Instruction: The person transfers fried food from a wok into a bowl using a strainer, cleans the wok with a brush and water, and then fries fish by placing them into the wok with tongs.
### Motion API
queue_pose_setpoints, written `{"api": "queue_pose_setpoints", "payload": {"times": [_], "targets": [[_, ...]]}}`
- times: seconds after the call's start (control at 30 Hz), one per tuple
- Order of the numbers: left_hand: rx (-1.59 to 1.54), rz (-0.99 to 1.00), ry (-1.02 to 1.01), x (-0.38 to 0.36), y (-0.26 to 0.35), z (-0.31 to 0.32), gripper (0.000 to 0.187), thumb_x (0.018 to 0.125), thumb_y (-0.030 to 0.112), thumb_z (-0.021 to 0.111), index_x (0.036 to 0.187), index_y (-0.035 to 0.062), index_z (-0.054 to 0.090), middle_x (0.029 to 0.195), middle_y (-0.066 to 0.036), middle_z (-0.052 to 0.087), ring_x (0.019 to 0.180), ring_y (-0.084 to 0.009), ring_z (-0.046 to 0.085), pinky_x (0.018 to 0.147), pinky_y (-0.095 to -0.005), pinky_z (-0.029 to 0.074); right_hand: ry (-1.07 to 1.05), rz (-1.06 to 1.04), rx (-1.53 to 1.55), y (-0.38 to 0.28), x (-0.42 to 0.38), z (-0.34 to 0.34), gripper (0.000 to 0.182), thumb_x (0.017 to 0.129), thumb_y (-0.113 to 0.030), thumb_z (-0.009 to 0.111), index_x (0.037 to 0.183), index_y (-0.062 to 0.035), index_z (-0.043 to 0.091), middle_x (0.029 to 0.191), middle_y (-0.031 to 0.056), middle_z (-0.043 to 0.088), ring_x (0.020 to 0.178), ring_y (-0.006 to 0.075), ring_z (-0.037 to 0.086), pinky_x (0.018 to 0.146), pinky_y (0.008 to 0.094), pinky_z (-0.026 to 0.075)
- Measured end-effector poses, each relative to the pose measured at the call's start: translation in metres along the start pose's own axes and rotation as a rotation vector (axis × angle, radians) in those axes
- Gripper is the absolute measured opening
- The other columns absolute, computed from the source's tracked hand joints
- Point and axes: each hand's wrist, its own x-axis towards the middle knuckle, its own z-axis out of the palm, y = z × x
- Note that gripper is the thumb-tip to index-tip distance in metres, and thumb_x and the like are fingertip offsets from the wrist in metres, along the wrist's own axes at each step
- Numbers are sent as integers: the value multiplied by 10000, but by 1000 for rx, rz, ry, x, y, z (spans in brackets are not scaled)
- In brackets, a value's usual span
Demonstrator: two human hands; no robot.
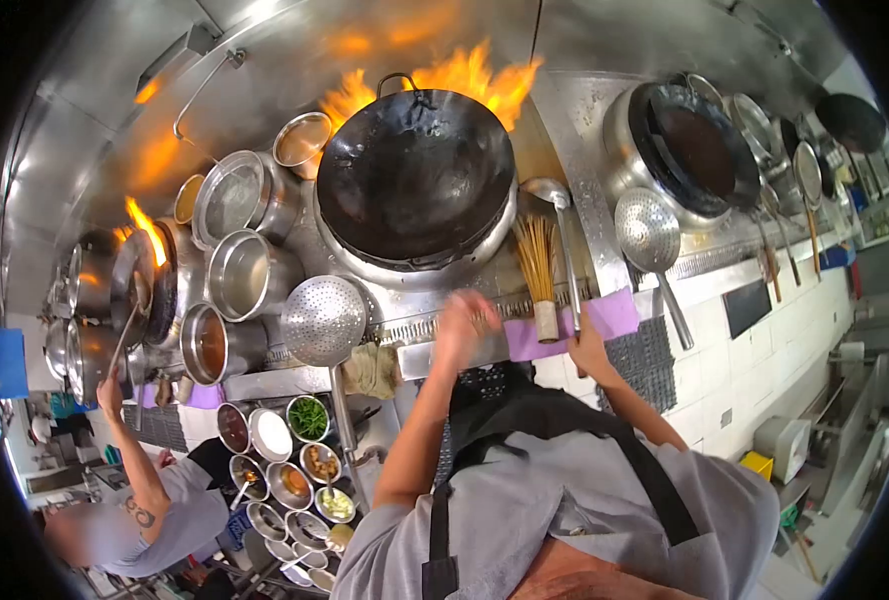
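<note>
A large black wok [415, 180] rests on the burner ring, with flames rising behind its far rim. The wok's inside looks dark and glossy. My left hand [465, 328] is over the stove's front edge, below the wok, smeared by motion; its fingers cannot be made out. To its right, my right hand [589, 348] is closed on the handle end of a steel ladle [565, 240], whose bowl lies beside the wok's right side. A bamboo wok brush [538, 265] stands between the wok and the ladle. Beneath the brush and ladle handle is a purple cloth [620, 312].
Left of the wok are steel pots [253, 275] and a perforated strainer [325, 320]. Several small bowls of ingredients, including chopped greens [308, 418], stand lower left. A co-worker [155, 500] tends another flaming wok. A second wok [700, 155] and strainer [648, 230] are at right.
</note>
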Motion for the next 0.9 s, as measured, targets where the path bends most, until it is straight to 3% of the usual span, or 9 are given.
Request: {"api": "queue_pose_setpoints", "payload": {"times": [0.03, 0.07, 0.1, 0.13, 0.23, 0.43, 0.63, 0.8, 0.9], "targets": [[769, 58, -334, -22, 3, 12, 417, 1006, 402, 492, 985, 11, 636, 888, -121, 676, 880, -243, 634, 818, -361, 506, -12, 88, 29, -7, 6, -14, 726, 803, -26, 568, 1481, -12, 310, 774, 267, 590, 691, 440, 588, 684, 485, 487], [15, -295, -570, -39, -35, 24, 509, 955, 447, 569, 1096, -37, 640, 1041, -168, 696, 985, -260, 643, 874, -349, 511, -28, 180, 56, -18, 9, -31, 677, 809, -31, 565, 1454, -14, 361, 774, 265, 592, 683, 432, 592, 674, 478, 484], [340, -159, -682, -42, -94, 44, 578, 908, 440, 623, 1219, -47, 606, 1177, -226, 658, 1108, -318, 624, 973, -394, 484, -47, 273, 79, -25, 12, -43, 631, 815, -37, 562, 1427, -17, 411, 774, 263, 593, 675, 423, 595, 664, 470, 481], [676, -191, -666, -49, -140, 61, 684, 883, 400, 647, 1371, -49, 479, 1370, -256, 534, 1267, -398, 514, 1064, -472, 409, -50, 207, 7, -20, 17, -52, 512, 834, -69, 600, 1324, 18, 481, 642, 111, 541, 556, 220, 541, 541, 390, 423], [1158, -247, -449, -43, -211, 102, 599, 919, 194, 517, 1449, -24, 342, 1509, -205, 382, 1409, -383, 345, 1078, -602, 352, -43, 157, 115, -28, 17, -70, 442, 848, -68, 620, 1269, 12, 515, 642, 54, 539, 519, 146, 516, 485, 343, 401], [1194, -243, -548, -26, -247, 110, 579, 912, 150, 485, 1452, -15, 355, 1539, -193, 342, 1442, -339, 307, 1131, -585, 283, -39, 274, 381, -90, 22, -102, 274, 912, -57, 595, 1174, -13, 530, 591, -25, 485, 401, 53, 425, 367, 234, 334], [1038, -189, -605, -4, -271, 100, 466, 863, 174, 557, 1298, 7, 534, 1247, -216, 630, 1180, -342, 610, 1016, -495, 454, -23, 258, 381, -145, 44, -102, 353, 893, -34, 574, 1242, 0, 534, 655, -5, 530, 444, 66, 455, 398, 241, 370], [687, -130, -574, -61, -228, 15, 557, 895, 336, 565, 1352, 21, 518, 1287, -232, 599, 1201, -395, 567, 1016, -453, 454, -404, -10, 531, -287, 105, -71, 327, 934, -42, 539, 1254, 26, 526, 605, -1, 512, 393, 74, 460, 367, 249, 350], [663, -257, -210, -144, -271, -64, 545, 902, 379, 573, 1298, 6, 545, 1242, -273, 608, 1188, -410, 576, 1025, -470, 450, -654, -214, 603, -382, 179, -2, 242, 951, -78, 556, 1173, 19, 559, 552, 2, 494, 345, 90, 450, 340, 247, 332]]}}
